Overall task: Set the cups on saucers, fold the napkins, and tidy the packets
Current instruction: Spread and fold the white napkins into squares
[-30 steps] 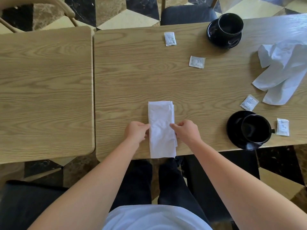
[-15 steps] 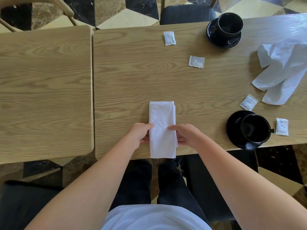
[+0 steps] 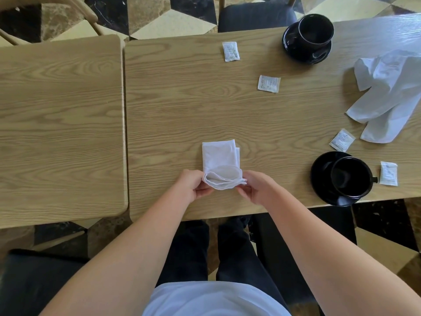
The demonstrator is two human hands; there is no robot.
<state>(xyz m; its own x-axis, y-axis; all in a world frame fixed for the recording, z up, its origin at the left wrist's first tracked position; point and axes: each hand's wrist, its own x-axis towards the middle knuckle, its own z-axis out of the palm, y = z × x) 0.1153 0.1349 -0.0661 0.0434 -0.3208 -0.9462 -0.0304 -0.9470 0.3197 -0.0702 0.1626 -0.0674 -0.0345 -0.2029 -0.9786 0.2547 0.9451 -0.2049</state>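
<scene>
A folded white napkin [image 3: 220, 156] lies on the wooden table [image 3: 182, 106] in front of me. My left hand [image 3: 192, 185] and my right hand [image 3: 257, 188] pinch its near end, lifted and curled back over the rest. A second white napkin [image 3: 391, 94] lies crumpled at the right. One black cup [image 3: 315, 30] stands on a black saucer [image 3: 296, 50] at the far side. Another black cup [image 3: 350, 176] stands on a saucer [image 3: 321, 169] near the front edge. Several white packets lie scattered: one [image 3: 230, 51], another [image 3: 268, 83], a third [image 3: 341, 139] and one more [image 3: 388, 173].
A second wooden table [image 3: 59, 124] adjoins on the left with a narrow gap between. A dark chair seat [image 3: 255, 15] stands at the far side, and a wooden chair [image 3: 68, 10] at the far left. The near saucer overhangs the front table edge.
Both hands have lifted the napkin's near end off the table and are folding it away from me; before, the napkin lay flat as a long strip.
</scene>
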